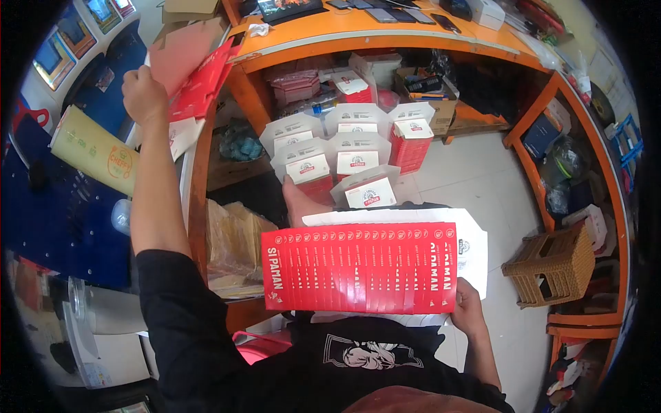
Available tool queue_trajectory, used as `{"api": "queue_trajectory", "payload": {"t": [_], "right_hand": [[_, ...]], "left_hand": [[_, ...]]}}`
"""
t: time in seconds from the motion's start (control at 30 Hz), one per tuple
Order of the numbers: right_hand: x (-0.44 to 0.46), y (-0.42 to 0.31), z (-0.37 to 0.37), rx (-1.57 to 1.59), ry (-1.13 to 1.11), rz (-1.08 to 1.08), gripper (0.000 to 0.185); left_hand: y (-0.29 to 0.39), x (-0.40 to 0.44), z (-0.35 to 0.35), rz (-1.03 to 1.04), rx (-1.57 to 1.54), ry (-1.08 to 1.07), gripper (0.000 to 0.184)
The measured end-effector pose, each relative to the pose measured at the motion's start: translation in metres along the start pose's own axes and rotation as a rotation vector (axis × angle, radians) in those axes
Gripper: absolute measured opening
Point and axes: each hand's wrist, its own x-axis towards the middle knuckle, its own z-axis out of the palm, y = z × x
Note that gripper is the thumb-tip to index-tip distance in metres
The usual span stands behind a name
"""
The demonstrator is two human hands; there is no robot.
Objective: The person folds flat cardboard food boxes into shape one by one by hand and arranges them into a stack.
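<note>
Red card layers form the overlapping stack (358,268) left of the right hand (469,303), which grips its edge; steady pressure should keep them aligned. Far ahead-left, the left hand (146,95) pinches flat red cartons (206,79); white-flapped stacks (358,164) stand to its right.

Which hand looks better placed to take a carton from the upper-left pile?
Probably the left hand: it is at that pile, while the right hand is down by the right edge of the overlapping red cartons.
</note>
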Motion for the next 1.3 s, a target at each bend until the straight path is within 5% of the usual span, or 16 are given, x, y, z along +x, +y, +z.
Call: {"api": "queue_trajectory", "payload": {"t": [0.2, 0.3, 0.43, 0.63, 0.73, 0.8, 0.9, 0.93, 1.0, 1.07, 1.13, 1.2, 1.3], "right_hand": [[0.004, -0.003, 0.001, 0.078, 0.049, -0.023, 0.011], [0.009, 0.020, -0.026, -0.022, 0.135, 0.033, 0.009], [0.055, -0.036, -0.040, -0.004, 0.418, -0.130, 0.018], [0.173, -0.163, 0.051, 0.064, -0.172, -0.456, 0.027], [0.271, -0.168, 0.148, 0.048, -0.320, -0.296, 0.084], [0.311, -0.188, 0.196, 0.290, -0.554, 0.150, 0.091], [0.324, -0.208, 0.242, 0.484, -0.515, 0.085, 0.100], [0.339, -0.204, 0.256, 0.404, -0.333, -0.169, 0.098], [0.357, -0.202, 0.273, 0.186, 0.114, -0.626, 0.097], [0.336, -0.233, 0.218, -0.039, 0.377, -0.950, 0.105], [0.330, -0.241, 0.162, -0.257, 0.526, -1.279, 0.118], [0.314, -0.233, 0.107, -0.418, 0.503, -1.355, 0.130], [0.275, -0.215, 0.049, -0.680, 0.635, -1.327, 0.115]], "left_hand": [[-0.007, 0.011, -0.004, -0.288, -0.213, 0.090, 0.017], [-0.011, 0.023, -0.009, -0.185, -0.227, 0.108, 0.022], [-0.003, 0.027, -0.025, -0.173, -0.258, 0.105, 0.020], [0.035, 0.025, -0.069, -0.110, -0.310, 0.123, 0.017], [0.032, 0.015, -0.070, -0.072, -0.313, 0.104, 0.013], [0.027, 0.004, -0.065, -0.061, -0.377, 0.166, 0.010], [0.030, 0.013, -0.084, 0.145, -0.642, 0.302, 0.015], [0.040, 0.023, -0.101, 0.228, -0.743, 0.348, 0.018], [0.064, 0.034, -0.149, 0.125, -0.727, 0.035, 0.022], [0.104, 0.044, -0.194, 0.024, -0.891, 0.187, 0.015], [0.130, 0.048, -0.227, -0.122, -1.234, 0.101, 0.017], [0.145, 0.045, -0.256, -0.263, -1.382, -0.030, 0.016], [0.154, 0.045, -0.282, -0.462, -1.453, -0.308, 0.018]]}}
